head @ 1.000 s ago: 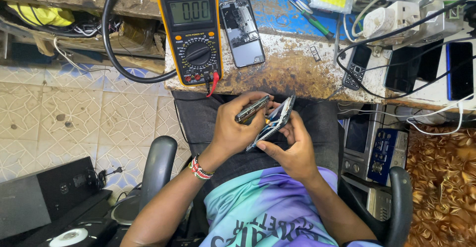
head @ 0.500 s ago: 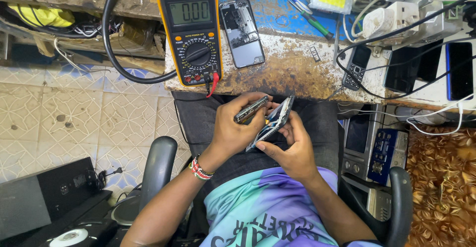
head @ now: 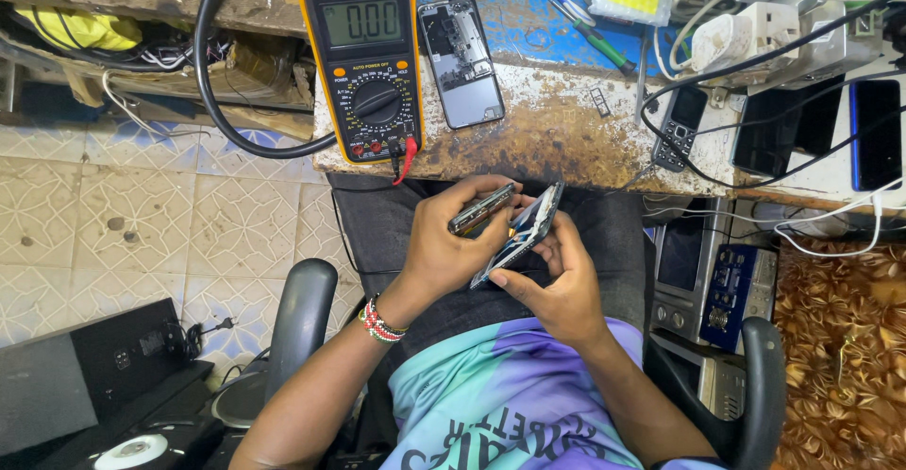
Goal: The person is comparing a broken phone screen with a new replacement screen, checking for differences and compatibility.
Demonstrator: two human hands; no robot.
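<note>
My left hand [head: 451,243] grips a slim dark phone part [head: 481,208], tilted, just above my lap. Beside it my right hand [head: 557,281] holds an opened phone body [head: 525,232] on edge, its inner boards facing left. The two pieces nearly touch between my fingers. I sit in a chair at the edge of a worn, rust-stained workbench [head: 547,140]. A beaded bracelet [head: 380,321] circles my left wrist.
On the bench lie a yellow multimeter [head: 363,55] with a red lead, a phone back shell [head: 461,62], a small keypad phone [head: 678,128], dark phones [head: 878,135], chargers and cables. Electronic boxes [head: 713,276] stand at right; a black speaker [head: 85,376] sits on the tiled floor.
</note>
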